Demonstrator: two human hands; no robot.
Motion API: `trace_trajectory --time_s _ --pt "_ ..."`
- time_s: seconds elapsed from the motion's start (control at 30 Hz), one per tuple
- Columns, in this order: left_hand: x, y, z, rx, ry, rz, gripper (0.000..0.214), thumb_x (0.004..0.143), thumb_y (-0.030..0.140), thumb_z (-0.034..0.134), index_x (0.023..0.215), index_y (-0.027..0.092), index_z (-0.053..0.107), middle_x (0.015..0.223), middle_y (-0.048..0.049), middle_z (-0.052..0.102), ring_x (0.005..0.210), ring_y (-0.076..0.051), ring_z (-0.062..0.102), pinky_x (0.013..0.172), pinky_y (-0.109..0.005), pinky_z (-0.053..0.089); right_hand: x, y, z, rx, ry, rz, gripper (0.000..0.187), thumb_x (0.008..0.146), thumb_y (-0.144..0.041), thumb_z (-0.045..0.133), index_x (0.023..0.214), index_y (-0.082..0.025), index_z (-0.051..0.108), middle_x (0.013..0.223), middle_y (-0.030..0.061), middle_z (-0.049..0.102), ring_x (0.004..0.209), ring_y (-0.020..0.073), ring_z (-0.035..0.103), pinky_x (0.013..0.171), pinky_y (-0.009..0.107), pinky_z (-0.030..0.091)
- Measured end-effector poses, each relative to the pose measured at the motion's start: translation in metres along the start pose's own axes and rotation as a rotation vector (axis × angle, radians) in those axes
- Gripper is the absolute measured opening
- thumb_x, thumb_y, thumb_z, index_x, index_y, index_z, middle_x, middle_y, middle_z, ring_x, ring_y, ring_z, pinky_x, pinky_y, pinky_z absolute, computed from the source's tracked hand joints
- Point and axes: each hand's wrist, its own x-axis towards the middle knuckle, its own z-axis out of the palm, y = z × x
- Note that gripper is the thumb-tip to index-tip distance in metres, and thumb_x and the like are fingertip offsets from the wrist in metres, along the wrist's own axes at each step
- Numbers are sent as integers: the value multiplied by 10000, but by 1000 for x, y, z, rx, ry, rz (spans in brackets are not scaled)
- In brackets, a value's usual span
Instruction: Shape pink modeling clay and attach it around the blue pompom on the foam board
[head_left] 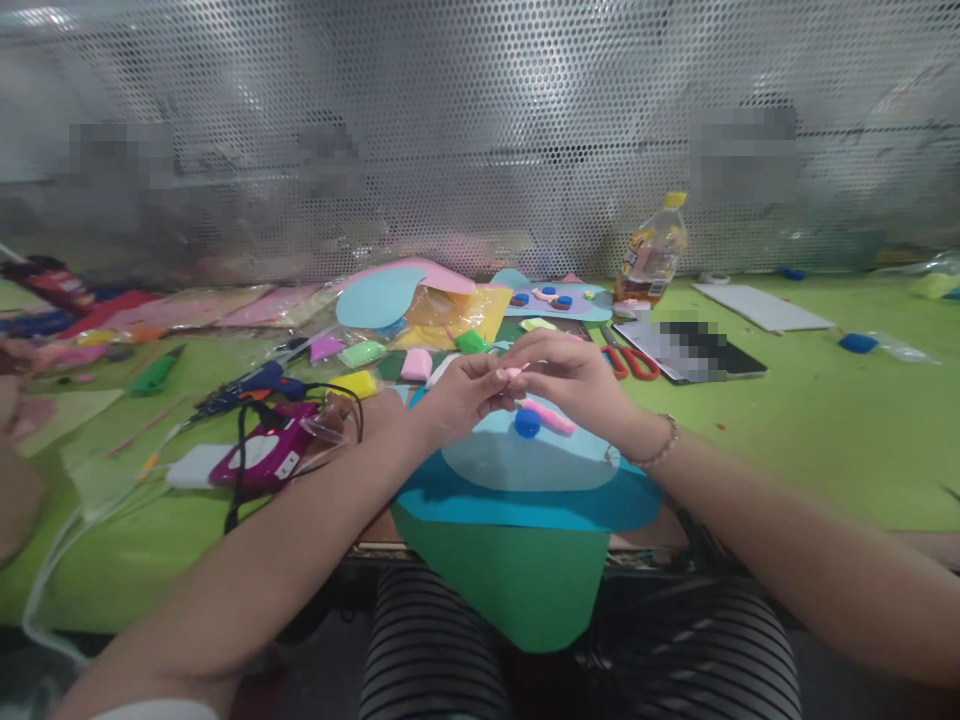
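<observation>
Left hand (pixel 457 395) and right hand (pixel 570 375) meet mid-frame, fingertips pinching a tiny pink clay bit (pixel 516 372) above a round blue clay ball (pixel 527 423). Gentle, small squeezes should keep it neat.

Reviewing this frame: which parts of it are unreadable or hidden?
Head view: pink piece pinched between left hand and right hand; fingers hide its shape.
Bottle label: too blurred to read.
Dark flat item by the scissors: a pixelated patch covers it.
Another person's hand: cut off by the left edge.
Behind the perforated screen: only blur.
</observation>
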Motion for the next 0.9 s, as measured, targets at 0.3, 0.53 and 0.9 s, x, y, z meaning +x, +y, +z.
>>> trace_trajectory --time_s 0.3,0.53,0.9 --pt "0 -1 1 9 -4 32 377 511 472 795 563 145 616 511 28 557 507 -69 531 567 -228 457 0 -2 -2 -89 1 -90 55 788 -264 661 803 -215 679 783 18 644 756 129 602 668 294 520" --pt "-2 3 0 -41 11 59 346 556 473 780 629 156 663 580 7 599 549 -88 557 585 -243 485 0 -2 -4 -248 81 -147 43 779 -258 668 757 -239 699 742 6 671 738 142 621 672 310 527" --pt "2 3 -1 10 135 116 210 549 352 809 645 193 710 541 26 599 515 -62 519 538 -212 448 0 4 -9 -424 59 -226 108 799 -221 637 877 -257 703 837 24 670 791 153 620 684 314 531"
